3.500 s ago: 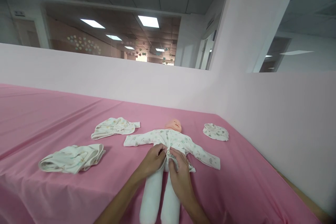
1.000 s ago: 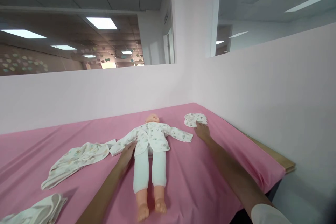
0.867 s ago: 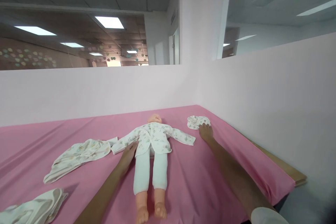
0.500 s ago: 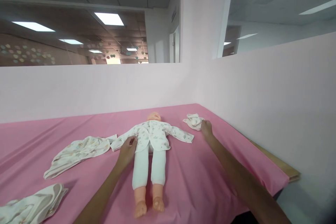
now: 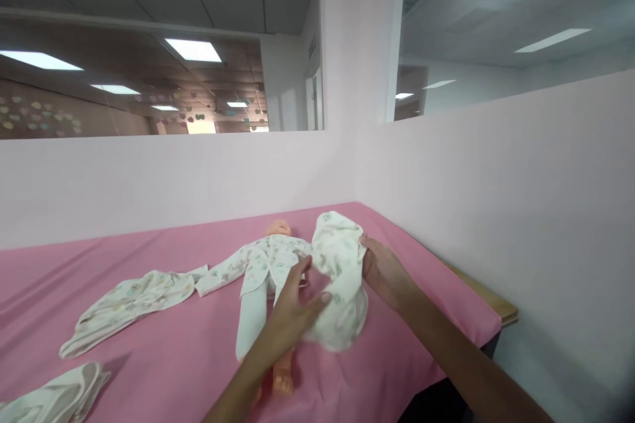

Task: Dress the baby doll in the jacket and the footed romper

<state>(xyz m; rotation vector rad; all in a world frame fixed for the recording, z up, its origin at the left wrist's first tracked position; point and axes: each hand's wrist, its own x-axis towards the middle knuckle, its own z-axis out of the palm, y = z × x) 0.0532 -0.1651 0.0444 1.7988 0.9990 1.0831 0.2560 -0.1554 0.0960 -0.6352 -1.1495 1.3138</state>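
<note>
A small white printed baby cloth item [image 5: 342, 258], its exact kind unclear, hangs bunched above the bed's right half. My right hand [image 5: 387, 272] pinches its right edge. At its left side, my left hand [image 5: 297, 307] has thumb and fingers spread, with the thumb overlapping the cloth. A baby doll [image 5: 279, 228] lies on its back, wearing a white printed jacket [image 5: 258, 261] and white trousers [image 5: 252, 324]. My left hand and forearm hide part of its legs, and the held cloth covers its sleeve on the right.
A pink sheet [image 5: 163, 357] covers the bed or table. Left of the doll lies a spread printed garment [image 5: 133, 301], with folded cloths [image 5: 59, 396] at the lower left. White walls [image 5: 496, 192] with windows enclose the far and right sides. A wooden board edge [image 5: 489, 297] shows at right.
My right hand has lifted the cloth item off the sheet and brought it left, toward me. My left hand has moved from the doll's side to the cloth. The view has shifted slightly right.
</note>
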